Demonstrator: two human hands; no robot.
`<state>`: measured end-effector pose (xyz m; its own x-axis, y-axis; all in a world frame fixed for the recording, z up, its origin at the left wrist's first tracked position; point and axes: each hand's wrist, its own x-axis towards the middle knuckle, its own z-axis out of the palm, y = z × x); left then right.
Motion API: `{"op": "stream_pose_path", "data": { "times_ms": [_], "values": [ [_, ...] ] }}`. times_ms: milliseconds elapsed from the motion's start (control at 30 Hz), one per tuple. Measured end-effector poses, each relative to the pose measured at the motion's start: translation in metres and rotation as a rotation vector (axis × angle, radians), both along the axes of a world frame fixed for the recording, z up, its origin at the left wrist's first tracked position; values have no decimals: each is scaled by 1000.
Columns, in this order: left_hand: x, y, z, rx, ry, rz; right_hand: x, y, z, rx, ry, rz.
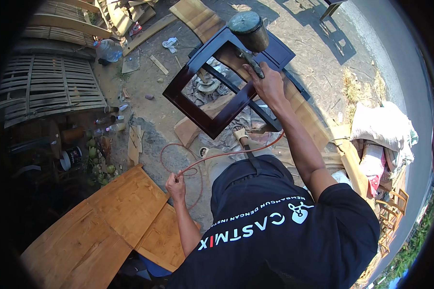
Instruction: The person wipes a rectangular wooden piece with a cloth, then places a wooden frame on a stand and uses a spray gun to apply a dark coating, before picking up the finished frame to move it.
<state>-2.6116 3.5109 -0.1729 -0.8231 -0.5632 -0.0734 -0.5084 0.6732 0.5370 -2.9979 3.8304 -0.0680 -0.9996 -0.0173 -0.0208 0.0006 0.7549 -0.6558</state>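
My right hand [269, 86] is closed around the handle of a spray gun [250, 61] with a round paint cup [248, 31] on top. Below and left of the gun, a glossy dark brown wooden frame [234, 110] rests tilted, its middle open. A dark panel [278, 54] lies just beyond it, and a long wooden plank [301, 108] runs underneath. Down to the left, my left hand [176, 186] grips a thin orange-red hose [226, 155], which loops on the ground and runs up towards my right forearm. The gun's trigger is hidden by my fingers.
Varnished wooden panels [106, 216] stand near my left arm. A slatted bamboo piece [53, 86], a plastic water jug [108, 50] and several bottles [113, 119] are on the left. Stuffed sacks [383, 125] sit at the right beside a road [395, 43]. Crumpled cloth [205, 86] lies beneath the frame.
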Motion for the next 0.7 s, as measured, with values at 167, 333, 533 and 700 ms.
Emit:
{"op": "stream_pose_path", "data": {
  "times_ms": [167,333,533,700],
  "values": [
    [-13,-36,-13,15,-24,-74,54,15,6,49,-32,-101],
    [-39,-85,-21,86,-16,-210,106,15,9,65,20,-296],
    [-57,-142,-20,83,31,-388,95,-2,-1,124,104,-482],
    [-63,-169,-12,63,31,-425,31,-24,-2,-106,24,-427]
  ]
}}
